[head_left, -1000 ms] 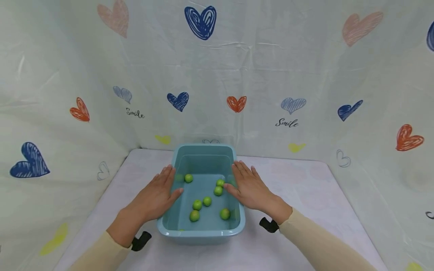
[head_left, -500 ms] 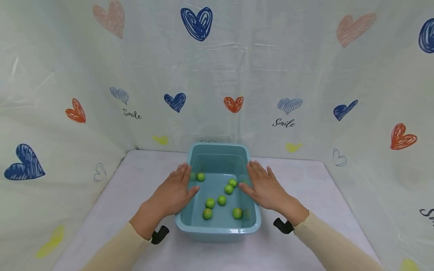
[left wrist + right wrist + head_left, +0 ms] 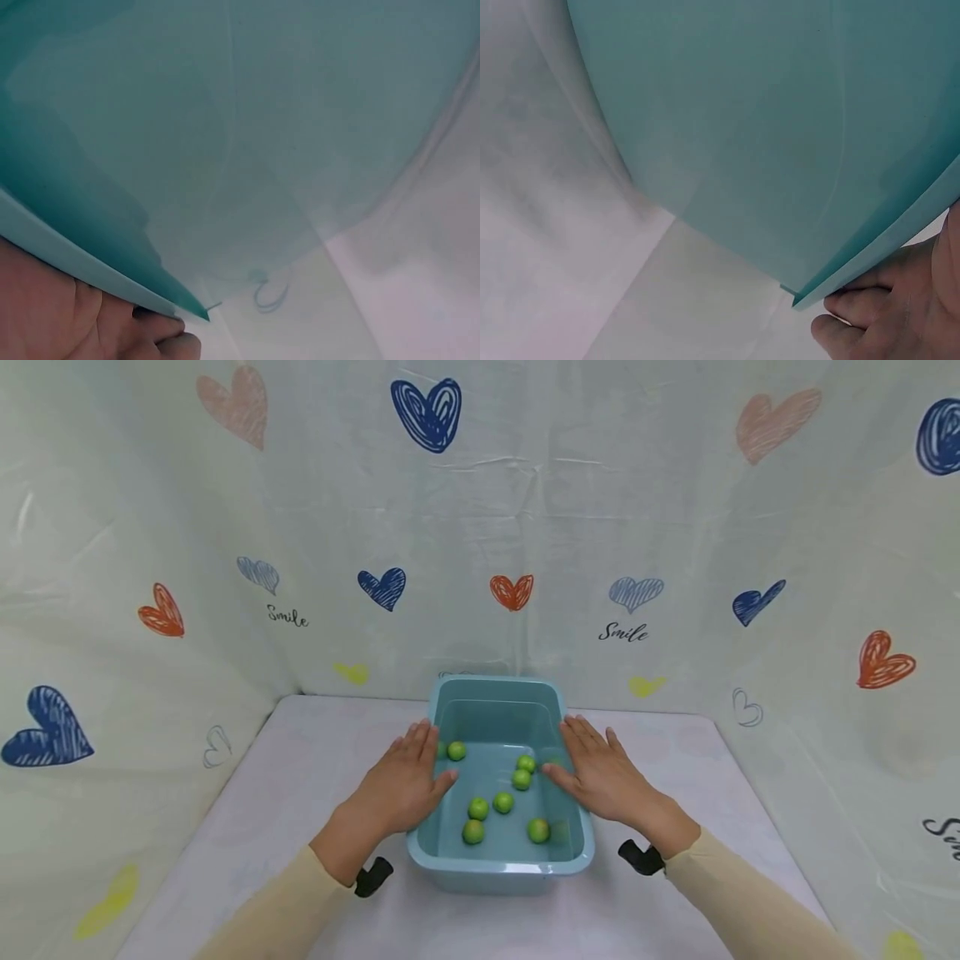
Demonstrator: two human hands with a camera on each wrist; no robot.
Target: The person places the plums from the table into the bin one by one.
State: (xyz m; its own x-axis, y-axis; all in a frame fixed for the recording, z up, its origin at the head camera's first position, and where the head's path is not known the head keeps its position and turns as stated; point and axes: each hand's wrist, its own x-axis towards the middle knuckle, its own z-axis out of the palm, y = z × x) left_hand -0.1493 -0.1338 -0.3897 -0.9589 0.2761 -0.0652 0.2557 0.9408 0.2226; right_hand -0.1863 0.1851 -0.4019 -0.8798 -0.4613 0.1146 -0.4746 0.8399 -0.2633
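A light blue plastic basin (image 3: 501, 867) stands on the table with several small round green fruits (image 3: 503, 802) scattered over its floor. My left hand (image 3: 401, 781) lies along the basin's left rim, fingers straight and pointing away, thumb over the inside. On the opposite rim, my right hand (image 3: 603, 777) lies the same way, also with straight fingers. Beside the basin's outer wall (image 3: 225, 135), the left wrist view shows my left hand's palm (image 3: 45, 307) under the rim. In the right wrist view, my right hand (image 3: 900, 307) touches the rim from outside.
A white table (image 3: 675, 877) surrounds the basin. Behind it and at both sides hangs a pale curtain (image 3: 585, 510) printed with hearts. Each wrist carries a black device (image 3: 372, 877) on its underside.
The basin, the fruits in it and both hands have moved to the right together across the table. The hands have kept their places on the rims.
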